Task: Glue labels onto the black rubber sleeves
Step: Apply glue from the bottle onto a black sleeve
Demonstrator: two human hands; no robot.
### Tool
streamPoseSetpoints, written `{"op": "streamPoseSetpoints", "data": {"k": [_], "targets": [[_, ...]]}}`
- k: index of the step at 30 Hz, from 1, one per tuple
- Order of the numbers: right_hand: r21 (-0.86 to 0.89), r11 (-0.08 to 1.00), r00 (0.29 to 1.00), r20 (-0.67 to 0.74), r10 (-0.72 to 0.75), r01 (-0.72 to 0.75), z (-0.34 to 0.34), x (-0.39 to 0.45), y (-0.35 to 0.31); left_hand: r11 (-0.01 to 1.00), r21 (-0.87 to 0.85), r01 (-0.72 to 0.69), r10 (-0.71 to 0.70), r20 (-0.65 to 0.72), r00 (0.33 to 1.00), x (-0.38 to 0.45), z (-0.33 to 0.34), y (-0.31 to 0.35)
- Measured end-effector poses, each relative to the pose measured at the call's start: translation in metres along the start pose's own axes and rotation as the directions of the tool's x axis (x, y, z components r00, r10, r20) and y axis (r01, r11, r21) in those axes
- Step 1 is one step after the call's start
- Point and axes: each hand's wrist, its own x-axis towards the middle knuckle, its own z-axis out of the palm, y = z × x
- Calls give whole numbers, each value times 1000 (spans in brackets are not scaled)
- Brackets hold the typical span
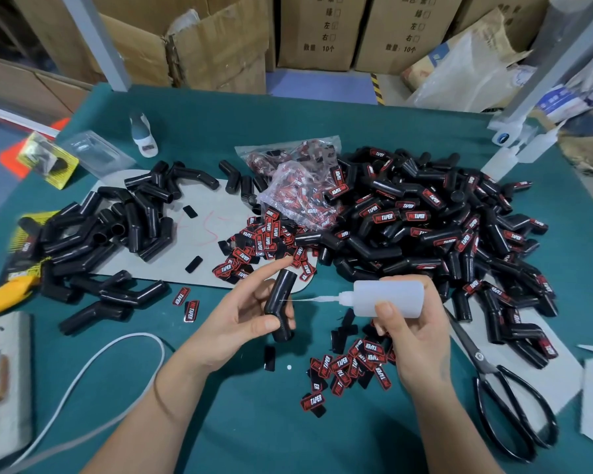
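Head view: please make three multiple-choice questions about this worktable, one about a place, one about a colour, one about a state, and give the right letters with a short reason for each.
1. Where do the scissors lie?
A. right of the right hand
B. behind the cardboard boxes
C. under the left hand

2. What colour is the table cover?
A. white
B. teal green
C. orange

3. What is the state of the rubber sleeve in the left hand?
A. a label is already stuck on it
B. it is cut in two
C. it is bare, with the needle tip of the glue bottle at its side

Answers:
1 A, the black scissors rest on the table at the right of the right hand.
2 B, the cloth is teal green wherever it shows.
3 C, no label shows on the held sleeve, and the bottle in the right hand points its fine tip at it.
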Motion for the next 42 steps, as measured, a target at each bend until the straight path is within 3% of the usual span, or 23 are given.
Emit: {"op": "streamPoseSetpoints", "data": {"k": [42], "targets": [[-9,1000,1000,-4,-19,19,-1,0,-1,1000,10,-21,21,26,999,0,-3,-6]]}}
